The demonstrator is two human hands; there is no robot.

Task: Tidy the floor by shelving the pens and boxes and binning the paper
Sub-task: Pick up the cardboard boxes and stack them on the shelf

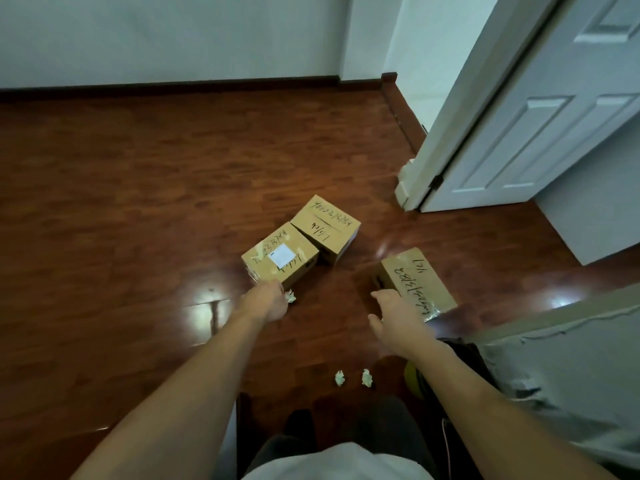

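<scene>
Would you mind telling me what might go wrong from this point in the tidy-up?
The left hand reaches for the paper ball beside the labelled box; it might nudge the box instead. The two paper balls near the person's feet could be stepped on or overlooked. The right hand is open near the right box, not yet gripping it.

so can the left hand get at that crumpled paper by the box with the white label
Probably yes. The left hand is already at the crumpled paper, fingertips right beside it, with bare floor around it. The labelled box sits just behind, not in the way.
</scene>
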